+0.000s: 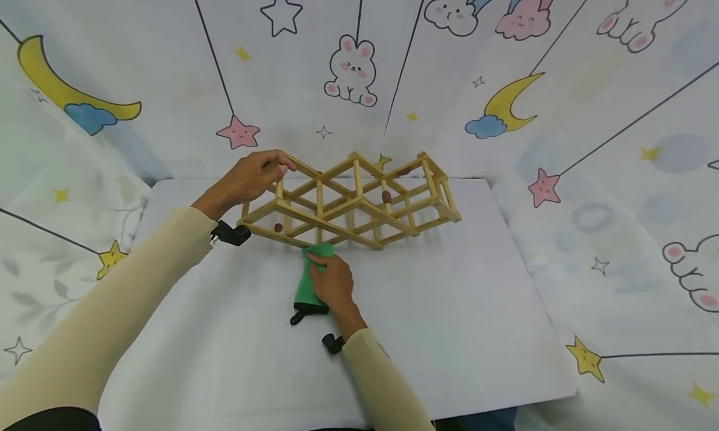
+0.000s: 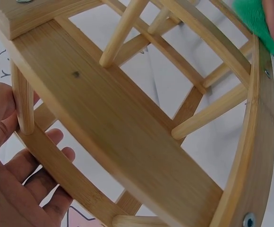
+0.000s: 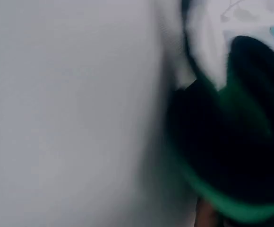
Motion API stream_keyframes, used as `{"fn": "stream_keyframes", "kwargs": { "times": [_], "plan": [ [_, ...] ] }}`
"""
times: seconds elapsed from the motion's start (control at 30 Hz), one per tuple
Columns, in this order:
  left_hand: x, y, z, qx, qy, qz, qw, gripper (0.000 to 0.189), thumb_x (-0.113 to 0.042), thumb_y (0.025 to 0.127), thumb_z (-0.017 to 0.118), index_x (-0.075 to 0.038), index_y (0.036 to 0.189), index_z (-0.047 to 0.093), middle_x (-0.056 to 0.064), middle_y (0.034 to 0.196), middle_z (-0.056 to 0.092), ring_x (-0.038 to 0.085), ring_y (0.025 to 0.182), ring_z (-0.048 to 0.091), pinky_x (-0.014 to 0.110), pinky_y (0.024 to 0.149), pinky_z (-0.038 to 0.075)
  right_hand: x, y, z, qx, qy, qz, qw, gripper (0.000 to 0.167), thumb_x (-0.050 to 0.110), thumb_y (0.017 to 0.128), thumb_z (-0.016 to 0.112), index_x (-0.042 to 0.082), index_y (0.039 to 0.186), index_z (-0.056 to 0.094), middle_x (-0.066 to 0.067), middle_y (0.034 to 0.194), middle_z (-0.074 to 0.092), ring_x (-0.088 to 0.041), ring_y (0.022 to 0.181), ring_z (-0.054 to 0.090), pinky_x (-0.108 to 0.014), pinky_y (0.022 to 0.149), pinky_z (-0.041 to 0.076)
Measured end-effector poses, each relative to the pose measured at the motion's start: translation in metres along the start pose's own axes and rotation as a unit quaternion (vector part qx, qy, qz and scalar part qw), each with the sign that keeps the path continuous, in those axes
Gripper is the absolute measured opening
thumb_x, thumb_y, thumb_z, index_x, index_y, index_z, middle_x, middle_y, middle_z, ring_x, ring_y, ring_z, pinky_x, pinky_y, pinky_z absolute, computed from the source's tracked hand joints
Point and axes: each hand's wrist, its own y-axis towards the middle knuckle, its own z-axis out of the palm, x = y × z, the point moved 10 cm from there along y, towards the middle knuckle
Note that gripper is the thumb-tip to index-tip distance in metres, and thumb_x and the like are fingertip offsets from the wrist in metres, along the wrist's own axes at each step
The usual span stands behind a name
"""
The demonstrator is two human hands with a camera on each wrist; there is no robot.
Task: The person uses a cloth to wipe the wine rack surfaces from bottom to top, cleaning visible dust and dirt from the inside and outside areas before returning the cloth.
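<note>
A lattice rack of light wood [image 1: 362,203], built of slats and round dowels, stands on the white tabletop. My left hand [image 1: 251,178] grips its upper left end; in the left wrist view, that hand's fingers [image 2: 42,182] reach around a slat beside a dowel. In my right hand [image 1: 335,282] is a green cloth [image 1: 307,286] with a black band and loop at its lower end. The right hand holds the cloth against the rack's lower front slat. Close up and blurred, the cloth's dark banded end [image 3: 212,142] hides the right fingers in the right wrist view.
The white table surface [image 1: 449,325] extends in front of the rack and to its right. Behind the rack rises a white cloth backdrop [image 1: 303,75] printed with bunnies, stars and moons. Small brown knobs [image 1: 386,197] show among the slats.
</note>
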Motion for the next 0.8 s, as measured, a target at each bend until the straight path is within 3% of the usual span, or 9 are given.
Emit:
{"fn": "stream_keyframes", "kwargs": {
  "times": [0.1, 0.17, 0.3, 0.37, 0.6, 0.73, 0.8],
  "plan": [
    [-0.001, 0.001, 0.0, -0.002, 0.003, 0.002, 1.0, 0.029, -0.028, 0.114, 0.048, -0.015, 0.131, 0.068, 0.012, 0.154, 0.058, 0.034, 0.142, 0.052, 0.058, 0.115, 0.042, -0.017, -0.004, -0.013, -0.026, 0.015, 0.007, 0.9995, 0.033, 0.025, 0.101, 0.071, 0.043, 0.127, 0.076, -0.015, 0.145, 0.067, -0.028, 0.108, 0.07, -0.034, 0.069, 0.055],
    [-0.001, 0.002, -0.001, -0.004, 0.006, 0.003, 1.0, 0.029, -0.028, 0.114, 0.048, -0.015, 0.13, 0.068, 0.012, 0.154, 0.058, 0.034, 0.141, 0.053, 0.058, 0.114, 0.043, -0.02, -0.007, -0.025, -0.058, 0.047, -0.014, 0.9971, 0.034, 0.024, 0.101, 0.072, 0.043, 0.129, 0.075, -0.015, 0.143, 0.067, -0.031, 0.121, 0.068, -0.039, 0.081, 0.06],
    [-0.001, 0.004, -0.002, -0.003, 0.006, 0.004, 1.0, 0.029, -0.028, 0.114, 0.048, -0.015, 0.13, 0.068, 0.012, 0.154, 0.058, 0.035, 0.142, 0.052, 0.059, 0.116, 0.042, -0.021, -0.013, -0.046, -0.14, 0.13, -0.054, 0.9801, 0.036, 0.018, 0.102, 0.071, 0.036, 0.134, 0.074, -0.014, 0.14, 0.066, -0.031, 0.128, 0.066, -0.046, 0.097, 0.061],
    [-0.001, 0.004, -0.001, -0.001, 0.006, 0.003, 1.0, 0.029, -0.028, 0.114, 0.047, -0.015, 0.13, 0.067, 0.013, 0.154, 0.057, 0.036, 0.143, 0.051, 0.06, 0.116, 0.042, -0.022, -0.012, -0.048, -0.16, 0.154, -0.057, 0.9732, 0.036, 0.016, 0.104, 0.07, 0.033, 0.136, 0.073, -0.014, 0.141, 0.064, -0.031, 0.131, 0.064, -0.046, 0.103, 0.059],
    [0.003, 0.004, 0.002, 0.0, 0.002, 0.002, 1.0, 0.03, -0.029, 0.114, 0.047, -0.015, 0.131, 0.067, 0.013, 0.155, 0.057, 0.037, 0.145, 0.051, 0.06, 0.115, 0.043, -0.03, -0.005, -0.024, -0.087, 0.133, 0.016, 0.9872, 0.034, 0.022, 0.105, 0.069, 0.038, 0.135, 0.073, -0.018, 0.148, 0.063, -0.038, 0.136, 0.06, -0.053, 0.102, 0.057],
    [0.001, 0.004, 0.001, 0.0, 0.002, 0.003, 1.0, 0.03, -0.028, 0.114, 0.047, -0.015, 0.131, 0.067, 0.012, 0.155, 0.057, 0.035, 0.142, 0.052, 0.059, 0.111, 0.045, -0.03, -0.009, -0.037, -0.158, 0.146, 0.002, 0.9765, 0.037, 0.016, 0.103, 0.068, 0.035, 0.135, 0.073, -0.015, 0.146, 0.064, -0.031, 0.14, 0.058, -0.05, 0.112, 0.052],
    [-0.001, 0.005, 0.0, -0.001, 0.002, 0.004, 1.0, 0.03, -0.027, 0.114, 0.047, -0.015, 0.131, 0.068, 0.012, 0.155, 0.057, 0.035, 0.141, 0.053, 0.057, 0.11, 0.046, -0.029, -0.009, -0.037, -0.159, 0.135, 0.004, 0.978, 0.037, 0.016, 0.103, 0.068, 0.034, 0.135, 0.073, -0.014, 0.146, 0.064, -0.029, 0.138, 0.06, -0.047, 0.108, 0.054]
  ]
}}
